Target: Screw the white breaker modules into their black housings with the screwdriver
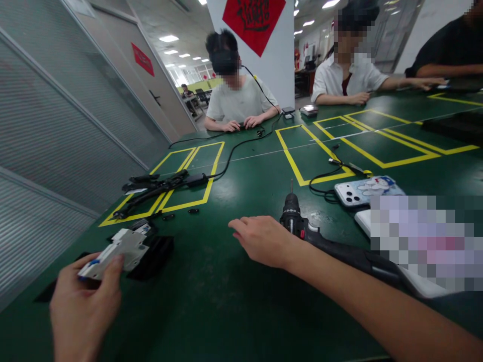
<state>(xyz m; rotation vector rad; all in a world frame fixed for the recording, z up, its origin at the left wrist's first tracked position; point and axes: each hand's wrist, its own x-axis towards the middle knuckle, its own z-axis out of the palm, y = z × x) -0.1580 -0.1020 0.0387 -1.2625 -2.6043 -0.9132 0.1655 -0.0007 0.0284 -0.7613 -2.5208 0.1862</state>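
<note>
Two hands: left hand (81, 301) at lower left grasping one white circuit breaker (115, 253) with blue lever, right hand (264, 240) at centre released, flat beside one black electric screwdriver (302, 226) on green tabletop (211, 301)

Bare green table (211, 281) lies open between the hands; the electric screwdriver (302, 229) and phone (362, 191) crowd the right.

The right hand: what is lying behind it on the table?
Behind the right hand lies a black power screwdriver, bit pointing away, on the green table. The hand and forearm cover part of its handle, so whether the hand touches it cannot be told.
</note>
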